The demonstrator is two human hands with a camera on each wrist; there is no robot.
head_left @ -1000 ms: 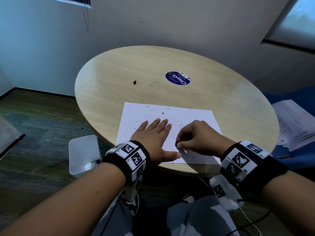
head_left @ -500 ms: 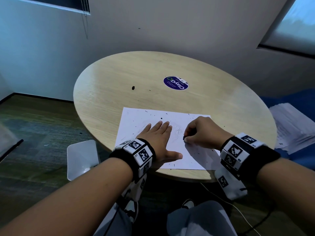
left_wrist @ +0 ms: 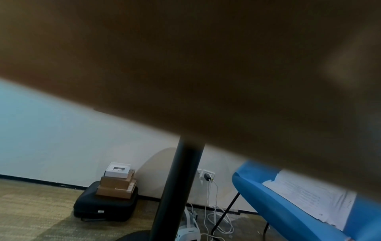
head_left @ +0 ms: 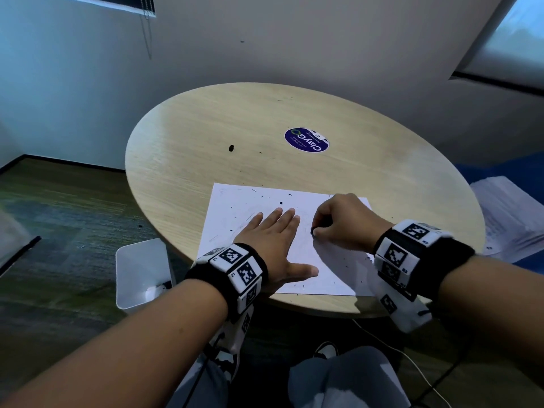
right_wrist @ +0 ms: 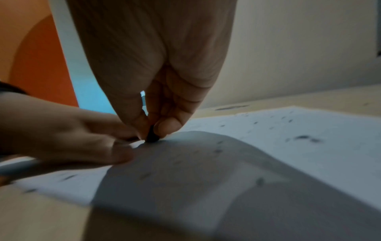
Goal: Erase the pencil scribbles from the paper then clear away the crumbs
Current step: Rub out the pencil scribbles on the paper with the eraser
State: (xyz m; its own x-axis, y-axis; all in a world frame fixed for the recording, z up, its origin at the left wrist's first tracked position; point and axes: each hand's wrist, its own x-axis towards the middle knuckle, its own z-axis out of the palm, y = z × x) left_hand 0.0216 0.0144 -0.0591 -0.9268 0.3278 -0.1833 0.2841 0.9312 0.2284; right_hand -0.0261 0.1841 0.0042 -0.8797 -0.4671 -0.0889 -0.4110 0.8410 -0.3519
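I see a round wooden table [head_left: 182, 160] carrying 1 white sheet of paper [head_left: 232, 213] at its near edge. Beyond the paper lie 1 purple round sticker [head_left: 306, 140] and 1 small black lump [head_left: 231, 148], with dark crumbs [head_left: 347, 265] scattered across the paper.

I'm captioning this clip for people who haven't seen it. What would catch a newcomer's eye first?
The two hands on the white paper at the near edge of the round wooden table: the left hand lies flat on the sheet, while the right hand pinches a small dark eraser against it. Dark crumbs speckle the sheet, and a blue round sticker sits farther back.
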